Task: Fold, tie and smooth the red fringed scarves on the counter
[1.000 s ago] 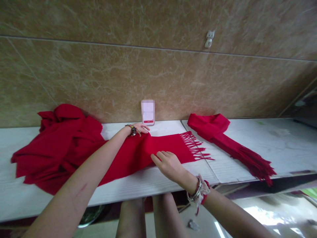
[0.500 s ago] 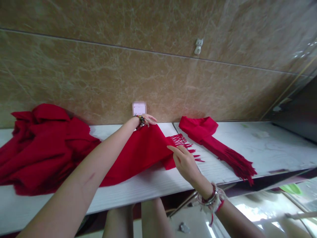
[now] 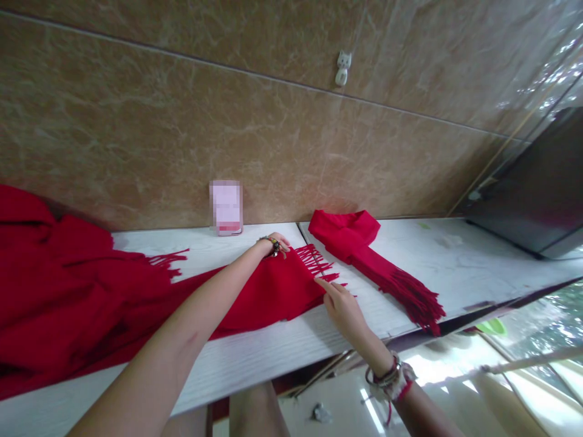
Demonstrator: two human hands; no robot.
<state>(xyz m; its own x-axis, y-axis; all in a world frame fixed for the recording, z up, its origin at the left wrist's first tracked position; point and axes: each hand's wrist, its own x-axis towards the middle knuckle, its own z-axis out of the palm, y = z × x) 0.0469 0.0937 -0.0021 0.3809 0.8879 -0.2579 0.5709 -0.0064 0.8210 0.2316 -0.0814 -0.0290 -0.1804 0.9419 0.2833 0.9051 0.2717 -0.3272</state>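
A long red scarf (image 3: pixel 268 291) stretches over the white counter, its fringe (image 3: pixel 314 261) spread out at the right end. At the far corner of its folded edge is my left hand (image 3: pixel 277 243), fingers closed on the cloth and partly hidden behind the wrist. My right hand (image 3: pixel 341 300) pinches the near corner, with the index finger along the edge beside the fringe. To the left, the cloth runs into a large rumpled heap of red fabric (image 3: pixel 54 279) with another bit of fringe. A second red scarf (image 3: pixel 364 249), folded over at its top, lies apart on the right.
Against the tiled wall (image 3: pixel 173 133) leans a blurred pink-and-white phone-like object (image 3: pixel 228 206). A white cat-shaped hook (image 3: pixel 343 68) is on the wall. The white counter (image 3: pixel 237 358) has a seam near the fringe. A dark box-like appliance (image 3: pixel 537 188) stands at the right end.
Both hands have brought the lifted scarf edge down and rightward, leaving it flatter with its layers nearer the fringe. The view has shifted right, and fringe now shows on the left heap.
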